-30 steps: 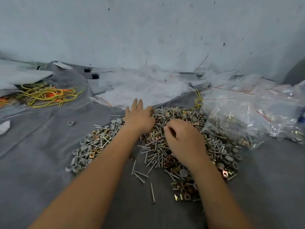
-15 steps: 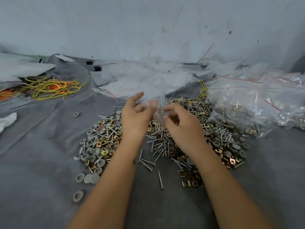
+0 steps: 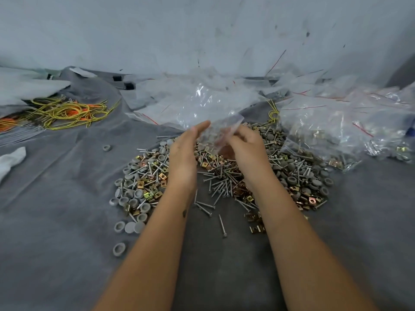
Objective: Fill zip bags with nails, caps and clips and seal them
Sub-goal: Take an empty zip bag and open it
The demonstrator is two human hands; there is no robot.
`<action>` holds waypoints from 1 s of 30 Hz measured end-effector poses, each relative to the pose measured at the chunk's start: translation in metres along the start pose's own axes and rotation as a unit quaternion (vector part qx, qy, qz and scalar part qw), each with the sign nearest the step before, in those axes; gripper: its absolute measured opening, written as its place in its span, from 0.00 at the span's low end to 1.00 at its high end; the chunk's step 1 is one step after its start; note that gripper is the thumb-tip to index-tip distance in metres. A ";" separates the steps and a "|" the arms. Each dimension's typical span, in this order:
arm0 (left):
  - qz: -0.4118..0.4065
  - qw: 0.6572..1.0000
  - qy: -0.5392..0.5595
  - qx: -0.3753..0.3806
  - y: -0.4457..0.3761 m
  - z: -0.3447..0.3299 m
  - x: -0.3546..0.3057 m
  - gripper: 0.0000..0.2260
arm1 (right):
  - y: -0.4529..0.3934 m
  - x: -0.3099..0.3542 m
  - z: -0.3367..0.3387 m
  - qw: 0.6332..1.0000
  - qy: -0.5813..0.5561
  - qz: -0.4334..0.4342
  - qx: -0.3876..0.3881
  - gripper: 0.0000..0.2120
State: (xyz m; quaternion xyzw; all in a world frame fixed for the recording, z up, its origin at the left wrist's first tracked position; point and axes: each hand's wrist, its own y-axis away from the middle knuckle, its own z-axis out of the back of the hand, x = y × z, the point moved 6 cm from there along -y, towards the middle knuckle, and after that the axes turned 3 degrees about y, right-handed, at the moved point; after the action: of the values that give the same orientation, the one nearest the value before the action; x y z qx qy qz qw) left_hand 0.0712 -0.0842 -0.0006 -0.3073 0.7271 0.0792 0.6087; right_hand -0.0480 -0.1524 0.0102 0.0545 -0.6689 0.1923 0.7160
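Observation:
A heap of silver nails [image 3: 221, 185], grey round caps [image 3: 131, 196] and brass-coloured square clips [image 3: 298, 196] lies on the grey cloth in front of me. Both hands hover above the heap's far middle with a small clear zip bag [image 3: 221, 131] between them. My right hand [image 3: 244, 147] pinches the bag's right side with curled fingers. My left hand [image 3: 185, 151] has its fingers stretched out along the bag's left side, touching it. What the bag contains I cannot tell.
Empty clear zip bags [image 3: 186, 102] with red strips are piled behind the heap. Filled bags [image 3: 350, 129] lie at the right. Yellow and orange wire ties [image 3: 65, 112] sit at the far left, a white cloth [image 3: 11, 160] at the left edge. Stray caps [image 3: 119, 249] lie nearer me.
Both hands rose from the heap and now hold a clear bag between them. The left fingers have straightened along the bag. The view shifted slightly.

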 end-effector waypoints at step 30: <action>-0.029 0.958 -0.116 -0.262 0.000 0.036 -0.002 0.44 | -0.003 -0.016 0.013 1.000 0.005 -0.017 0.011 0.09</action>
State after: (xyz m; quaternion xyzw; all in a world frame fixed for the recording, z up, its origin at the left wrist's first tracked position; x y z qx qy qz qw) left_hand 0.1013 -0.0663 -0.0074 -0.4657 0.5960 0.2841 0.5893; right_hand -0.0595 -0.1624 -0.0040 0.0727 -0.6624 0.1881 0.7215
